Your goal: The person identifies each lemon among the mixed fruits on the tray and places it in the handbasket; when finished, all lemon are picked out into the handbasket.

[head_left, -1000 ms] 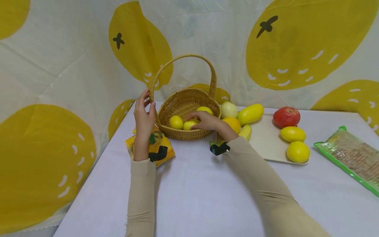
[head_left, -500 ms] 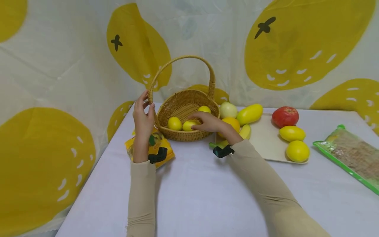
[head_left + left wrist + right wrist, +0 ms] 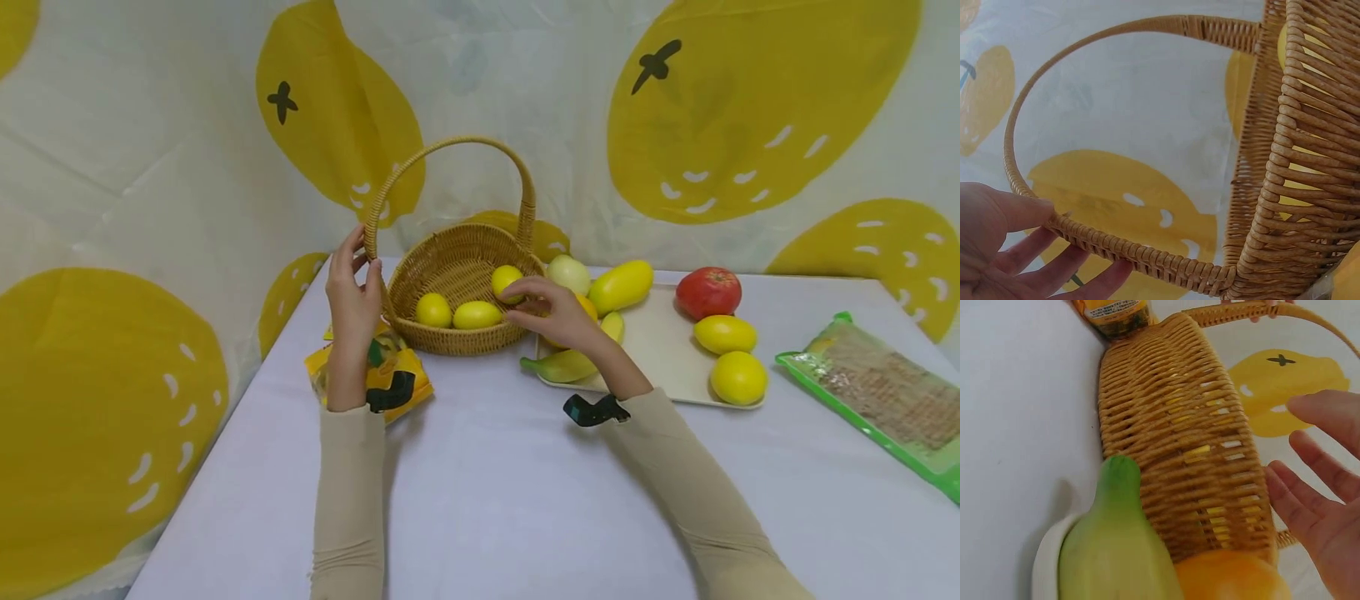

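A wicker basket (image 3: 457, 333) with a tall hoop handle (image 3: 450, 143) stands at the back of the table and holds three yellow lemons (image 3: 477, 315). My left hand (image 3: 358, 265) pinches the handle near its left foot; in the left wrist view the thumb (image 3: 1016, 209) lies on the handle (image 3: 1122, 251) with fingers beneath. My right hand (image 3: 531, 298) hovers at the basket's right rim, fingers relaxed and holding nothing. In the right wrist view its spread fingers (image 3: 1310, 494) float beside the basket wall (image 3: 1172, 444), above an orange (image 3: 1229, 578).
A cream tray (image 3: 660, 350) to the right bears a green banana (image 3: 558, 365), a yellow mango (image 3: 620, 286), a pale round fruit (image 3: 567, 273), a red apple (image 3: 708, 292) and two lemons (image 3: 738, 377). A yellow packet (image 3: 393, 379) lies under my left wrist. A green packet (image 3: 885, 392) sits far right.
My right hand has let go of a lemon inside the basket and drawn back to the right, over the rim. The left hand keeps its hold on the handle.
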`<state>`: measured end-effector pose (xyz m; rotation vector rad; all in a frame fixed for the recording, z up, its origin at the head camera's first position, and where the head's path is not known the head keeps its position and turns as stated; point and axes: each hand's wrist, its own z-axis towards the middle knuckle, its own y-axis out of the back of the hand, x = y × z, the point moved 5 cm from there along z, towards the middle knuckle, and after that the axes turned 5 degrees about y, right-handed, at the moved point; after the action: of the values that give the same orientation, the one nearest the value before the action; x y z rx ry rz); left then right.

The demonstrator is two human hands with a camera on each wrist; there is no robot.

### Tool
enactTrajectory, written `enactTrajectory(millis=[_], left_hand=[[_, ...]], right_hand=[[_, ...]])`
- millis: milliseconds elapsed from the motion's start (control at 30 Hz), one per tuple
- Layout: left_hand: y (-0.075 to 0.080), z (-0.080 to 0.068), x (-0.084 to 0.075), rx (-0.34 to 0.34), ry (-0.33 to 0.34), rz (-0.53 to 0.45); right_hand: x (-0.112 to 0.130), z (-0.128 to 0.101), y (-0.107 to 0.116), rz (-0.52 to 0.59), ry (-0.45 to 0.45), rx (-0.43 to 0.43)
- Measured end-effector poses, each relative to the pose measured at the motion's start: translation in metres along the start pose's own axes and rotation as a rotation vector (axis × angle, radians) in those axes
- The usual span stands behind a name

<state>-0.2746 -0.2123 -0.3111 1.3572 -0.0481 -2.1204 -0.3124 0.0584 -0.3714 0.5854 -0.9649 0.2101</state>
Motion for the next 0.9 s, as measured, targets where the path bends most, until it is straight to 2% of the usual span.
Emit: enactTrajectory(millis=[100,233,367,567,667,900], left_hand=[[0.001,0.000,0.001,-0.004,0.001,-0.001],[0.002,0.000,0.001,-0.005,0.000,-0.004],[0.002,-0.001,0.001,-0.001,-0.003,-0.008],[0.004,-0.002,0.001,-0.001,-0.004,-0.001],[0.005,-0.002,-0.001,-0.002,-0.008,-0.003],[0.002,-0.003,0.000,0.012,0.009,0.002]], right_hand=[[0.004,-0.012,0.007,0.009,0.003,-0.024],[0.011,-0.028,0.016,0.005,-0.006,-0.008],[0.020,-0.045,0.029,-0.049,-0.014,0.005],[0.029,-0.074,0.055,-0.170,0.042,-0.008],[0.030,-0.087,0.070,-0.185,0.058,-0.036],[0.032,-0.119,0.106,-0.220,-0.028,-0.098]])
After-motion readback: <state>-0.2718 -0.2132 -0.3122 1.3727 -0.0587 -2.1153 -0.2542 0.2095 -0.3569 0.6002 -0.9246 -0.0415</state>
